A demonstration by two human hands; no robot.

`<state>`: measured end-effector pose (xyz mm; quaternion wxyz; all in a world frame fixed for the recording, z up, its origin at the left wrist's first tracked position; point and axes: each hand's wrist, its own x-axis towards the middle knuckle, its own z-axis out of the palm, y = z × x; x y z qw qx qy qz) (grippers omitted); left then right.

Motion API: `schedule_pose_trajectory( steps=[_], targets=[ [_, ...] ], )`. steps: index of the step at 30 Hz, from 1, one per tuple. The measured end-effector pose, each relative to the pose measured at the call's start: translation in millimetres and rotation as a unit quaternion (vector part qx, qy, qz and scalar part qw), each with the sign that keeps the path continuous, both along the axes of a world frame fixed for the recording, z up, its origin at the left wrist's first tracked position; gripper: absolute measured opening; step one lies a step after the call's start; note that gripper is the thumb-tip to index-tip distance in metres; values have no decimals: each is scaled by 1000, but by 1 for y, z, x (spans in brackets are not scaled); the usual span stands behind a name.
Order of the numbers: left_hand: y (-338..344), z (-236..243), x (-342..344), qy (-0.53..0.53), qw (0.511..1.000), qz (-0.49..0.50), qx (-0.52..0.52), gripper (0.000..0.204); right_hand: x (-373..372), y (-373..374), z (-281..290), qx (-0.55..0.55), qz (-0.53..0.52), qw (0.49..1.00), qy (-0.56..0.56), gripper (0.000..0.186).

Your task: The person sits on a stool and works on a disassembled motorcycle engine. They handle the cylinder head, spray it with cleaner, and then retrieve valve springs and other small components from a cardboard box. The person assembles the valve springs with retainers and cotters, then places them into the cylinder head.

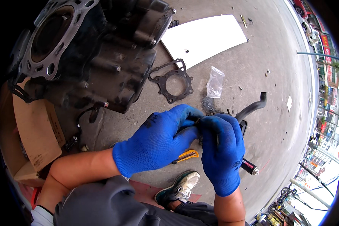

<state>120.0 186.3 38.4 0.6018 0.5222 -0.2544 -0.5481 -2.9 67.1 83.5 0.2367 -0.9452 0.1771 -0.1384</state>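
Blue gloves with darkened fingertips cover both hands. My left hand (160,139) is closed, thumb and fingers pinched together above the floor. Right against it, my right hand (224,148) is closed too, its fingertips curled in. Whatever sits between the fingertips is small and dark and mostly hidden, so I cannot make it out. Below the hands lies a yellow utility knife (187,155). Beyond them a flat dark gasket (161,83) with a large round opening rests on the concrete, and a crumpled clear plastic bag (215,83) is to its right.
A large dark engine (113,77) with an open cylinder bore stands at upper left, above a cardboard box (39,135). A white panel (207,39) lies at the back. To the right are a bent black hose (251,108) and a spray can (249,167). My shoe (182,186) is below.
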Motion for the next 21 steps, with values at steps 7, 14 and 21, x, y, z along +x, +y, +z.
schedule_pose_trajectory(
  steps=[7, 14, 21],
  targets=[
    [1, 1, 3, 45, 999, -17, -5, 28, 1, -1, 1, 2, 4, 1000, 9, 26],
    [3, 1, 3, 0, 999, -38, 13, 28, 3, -2, 7, 42, 0, 999, 31, 22],
    [2, 2, 5, 1, 998, -56, 21, 28, 3, -9, 9, 132, -10, 990, 55, 17]
  ],
)
